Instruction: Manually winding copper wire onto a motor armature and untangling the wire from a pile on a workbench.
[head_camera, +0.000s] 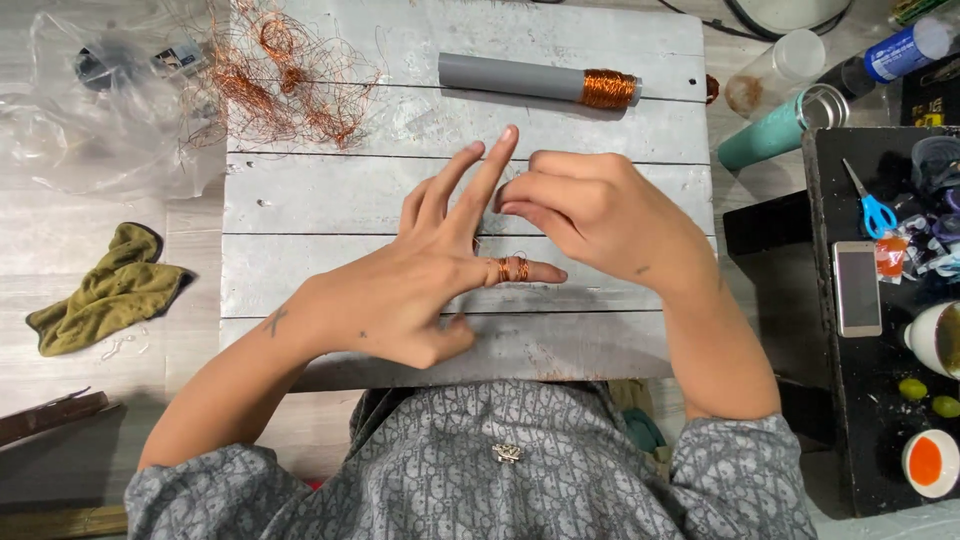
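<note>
My left hand (420, 275) is spread over a grey plank board (300, 200), fingers apart. Copper wire coils (512, 269) wrap around its lowest outstretched finger like rings. My right hand (590, 215) is curled just right of those fingers, its fingertips pinched near the raised left fingers; a fine wire seems to run between them, too thin to see well. A grey tube (510, 76) with copper wire wound at its right end (609, 89) lies at the board's far side. A tangle of loose copper wire (285, 80) sits at the far left corner.
An olive cloth (110, 290) lies on the floor at left, clear plastic bag (90, 110) above it. A black table (860, 330) at right holds blue scissors (875, 205), a phone (857, 288), cups and small items. A teal bottle (775, 135) lies beside it.
</note>
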